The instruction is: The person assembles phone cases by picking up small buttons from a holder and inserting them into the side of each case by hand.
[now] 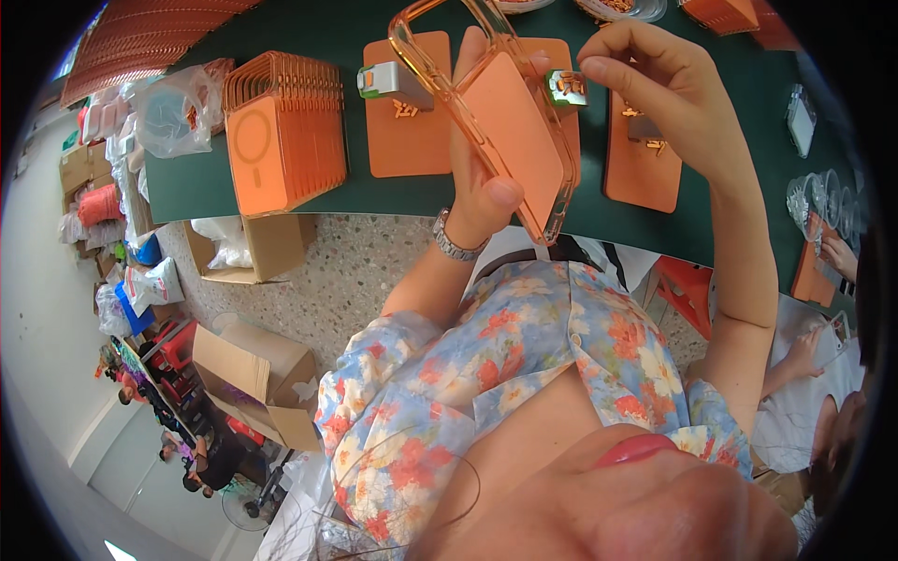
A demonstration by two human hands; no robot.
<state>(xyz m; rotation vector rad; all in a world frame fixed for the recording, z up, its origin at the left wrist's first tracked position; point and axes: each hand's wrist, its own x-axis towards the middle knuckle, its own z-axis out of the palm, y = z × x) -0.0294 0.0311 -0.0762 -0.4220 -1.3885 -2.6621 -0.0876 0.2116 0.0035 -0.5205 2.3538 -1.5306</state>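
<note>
My left hand [482, 196], with a metal watch at its wrist, grips a phone case [514, 122] with an orange back and a clear amber frame. The case is tilted above the green table. Beside its right edge, my right hand [669, 98] has thumb and forefinger drawn together; anything between them is too small to make out. Just under those fingertips is a small block [568, 87] with tiny orange pieces on its white top. Flat orange pads [407, 150] lie beneath and beside the case, some bearing small blocks and loose orange pieces.
A row of orange phone cases [290, 140] stands on the green table [182, 192] at left, next to a clear plastic bag [175, 117]. Cardboard boxes [257, 374] sit on the floor. At right, another person's hand [837, 254] is near clear round containers [823, 201].
</note>
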